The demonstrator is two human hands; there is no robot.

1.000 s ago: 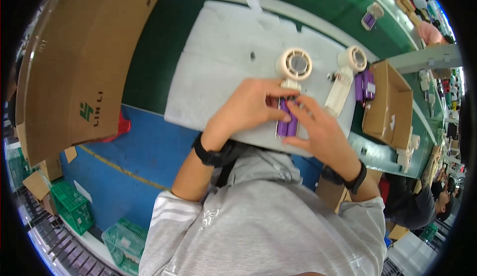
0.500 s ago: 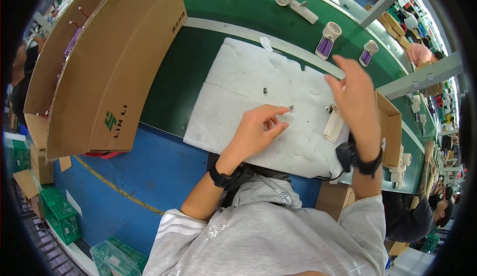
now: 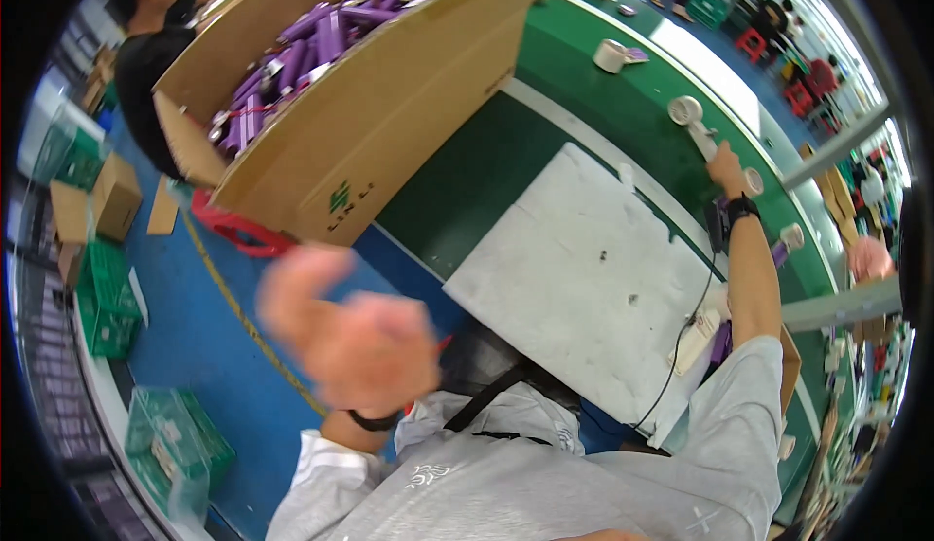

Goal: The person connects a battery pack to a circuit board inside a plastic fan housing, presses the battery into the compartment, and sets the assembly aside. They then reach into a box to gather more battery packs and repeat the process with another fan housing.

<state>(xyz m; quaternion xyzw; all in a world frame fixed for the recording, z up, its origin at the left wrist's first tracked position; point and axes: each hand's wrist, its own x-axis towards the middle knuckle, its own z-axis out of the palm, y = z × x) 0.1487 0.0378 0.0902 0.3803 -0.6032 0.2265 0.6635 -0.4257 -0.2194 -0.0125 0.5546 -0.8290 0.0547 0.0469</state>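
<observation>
Right hand (image 3: pixel 726 164) is stretched far out over the green belt (image 3: pixel 584 84), at a white tape dispenser (image 3: pixel 693 119) lying there; fingers sit at the dispenser's handle end, but grip can't be told, too small and partly hidden. A black watch (image 3: pixel 741 207) is on that wrist, grey sleeve behind it. Left hand (image 3: pixel 350 332) is raised close to the camera, blurred, fingers loosely spread and holding nothing, thumb up; black band (image 3: pixel 372 421) on its wrist. It hangs over the blue floor (image 3: pixel 214 346), well apart from the surface.

White pad (image 3: pixel 574 269) covers the surface in front of the person, bare but for a few small dark bits (image 3: pixel 632 299). A black cable (image 3: pixel 681 337) runs along its right edge, past a white tool (image 3: pixel 693 339) and something purple (image 3: pixel 722 342) beside it. More tape rolls on the belt: one (image 3: pixel 610 54) far up, one (image 3: pixel 752 182) just beside the right hand, one (image 3: pixel 793 236) near the forearm.

Big cardboard box (image 3: pixel 389 123) stands left of the belt, full of purple items (image 3: pixel 311 45). Red stool (image 3: pixel 238 230) at its base. Another person in black (image 3: pixel 146 54) stands behind the box. Green crates (image 3: pixel 175 444) on the floor at left.
</observation>
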